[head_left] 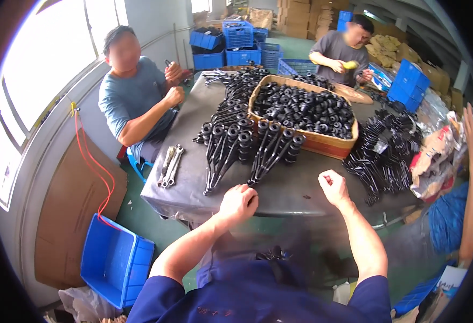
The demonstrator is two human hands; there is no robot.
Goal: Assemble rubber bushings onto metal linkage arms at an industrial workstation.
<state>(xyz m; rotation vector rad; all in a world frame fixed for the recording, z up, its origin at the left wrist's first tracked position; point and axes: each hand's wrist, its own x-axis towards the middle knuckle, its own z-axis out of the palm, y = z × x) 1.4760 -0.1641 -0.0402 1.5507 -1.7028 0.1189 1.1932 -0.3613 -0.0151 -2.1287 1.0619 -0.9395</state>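
Note:
My left hand [239, 204] is closed at the near table edge, beside the lower ends of black metal rods with round-eyed ends [223, 156]. A dark gap shows between its thumb and fingers, and what it holds, if anything, is hidden. Farther right, my right hand [334, 188] hovers over the table, also closed, its curled fingers hiding whatever may be inside. A second fan of black rods [271, 156] lies ahead of my left hand. Behind it stands a wooden-sided box [322, 144] heaped with black rubber bushings [301, 107].
Several wrenches [171, 167] lie left on the dark table [185, 196]. More black rods [384, 151] are piled at right. A person [137, 102] sits at left, another [344, 54] works at the far side. A third person's arm [471, 177] reaches in at right. A blue crate [118, 261] stands on the floor.

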